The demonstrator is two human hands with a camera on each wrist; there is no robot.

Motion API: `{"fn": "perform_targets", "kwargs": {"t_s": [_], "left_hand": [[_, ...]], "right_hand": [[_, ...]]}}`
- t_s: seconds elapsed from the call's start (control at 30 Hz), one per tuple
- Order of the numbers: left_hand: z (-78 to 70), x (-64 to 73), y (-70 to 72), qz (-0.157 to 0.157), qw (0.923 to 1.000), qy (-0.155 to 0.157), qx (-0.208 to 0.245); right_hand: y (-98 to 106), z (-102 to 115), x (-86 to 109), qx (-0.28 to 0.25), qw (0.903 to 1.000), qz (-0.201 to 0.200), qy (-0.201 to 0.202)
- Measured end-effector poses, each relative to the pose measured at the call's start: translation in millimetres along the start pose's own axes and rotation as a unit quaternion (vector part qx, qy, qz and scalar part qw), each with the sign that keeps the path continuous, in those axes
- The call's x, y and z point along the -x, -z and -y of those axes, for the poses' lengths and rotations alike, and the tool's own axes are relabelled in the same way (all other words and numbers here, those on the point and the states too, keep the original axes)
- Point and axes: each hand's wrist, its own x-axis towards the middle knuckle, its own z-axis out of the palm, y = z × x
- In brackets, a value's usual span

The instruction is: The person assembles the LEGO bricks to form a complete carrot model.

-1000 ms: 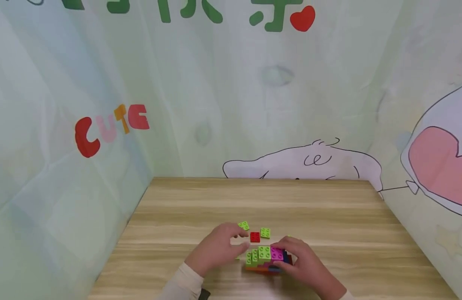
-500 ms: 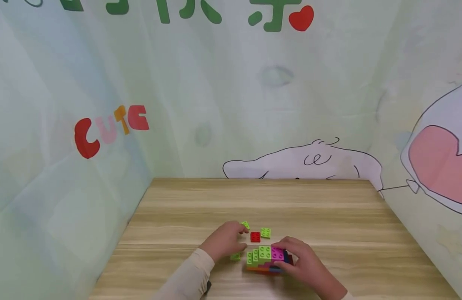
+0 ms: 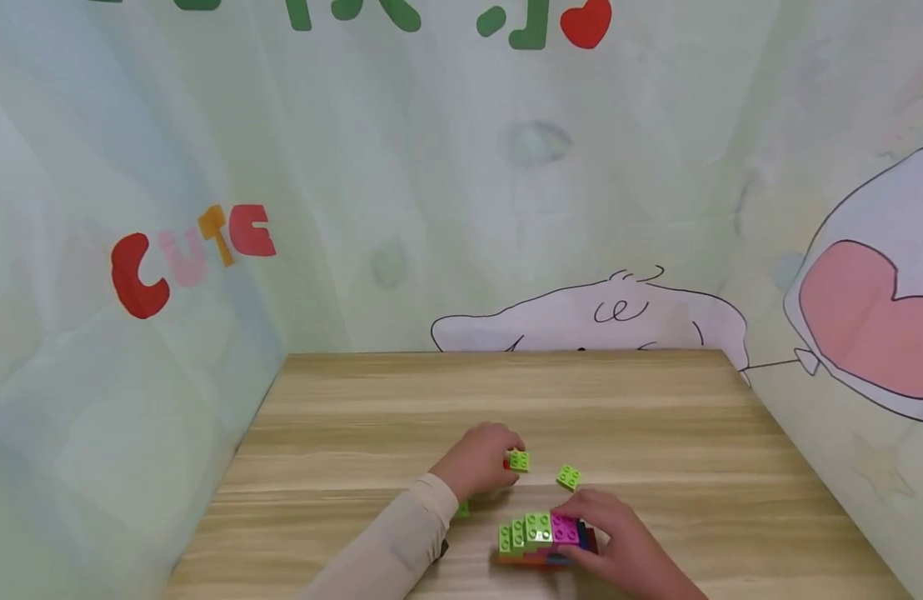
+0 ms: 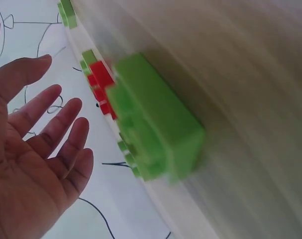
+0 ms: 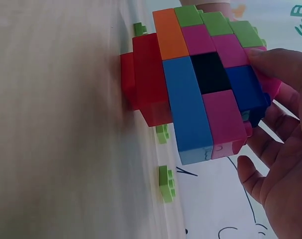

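Observation:
My right hand (image 3: 611,533) grips a built block model (image 3: 538,533) by its right end, at the table's near side. In the right wrist view, the thumb lies on a pink block and fingers reach behind; the model (image 5: 205,79) has orange, pink, black, blue, red and lime-green blocks. My left hand (image 3: 480,458) reaches over the loose blocks, its fingers spread and gently bent. Between thumb and fingers in the head view shows a lime-green block (image 3: 519,462), with a sliver of red block (image 3: 506,464) beside it. In the left wrist view the palm (image 4: 31,174) holds nothing.
Another lime-green block (image 3: 569,477) lies behind the model. One more (image 3: 463,508) is partly covered by the left sleeve (image 3: 401,542). The wooden table (image 3: 371,400) is bounded by printed cloth walls (image 3: 341,208) at the back and sides.
My left hand has moved right and farther away, now covering most of the red block. The right hand and the model have shifted slightly nearer; the head view has turned slightly.

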Motion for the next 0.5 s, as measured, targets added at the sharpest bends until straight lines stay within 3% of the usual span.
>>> {"fn": "perform_targets", "kwargs": {"t_s": [0.2,0.27,0.33,0.5], "left_hand": [[-17.7,-14.3,-0.7,0.001,0.9976,-0.062,-0.03],[-21.2,-17.5,0.4,-0.001,0.9972,-0.068,-0.029],[-19.3,-17.4,2.1,-0.005,0.9982,-0.055,-0.024],[-0.3,-4.9,13.2,-0.013,0.9993,0.017,0.029]], "right_hand": [[3,2,8.8,-0.027,0.9995,-0.006,0.017],[2,2,8.7,-0.026,0.9993,-0.009,0.024],[1,2,7.4,-0.026,0.9994,-0.01,0.023],[-2,0,2.6,-0.03,0.9993,-0.017,0.011]]}}
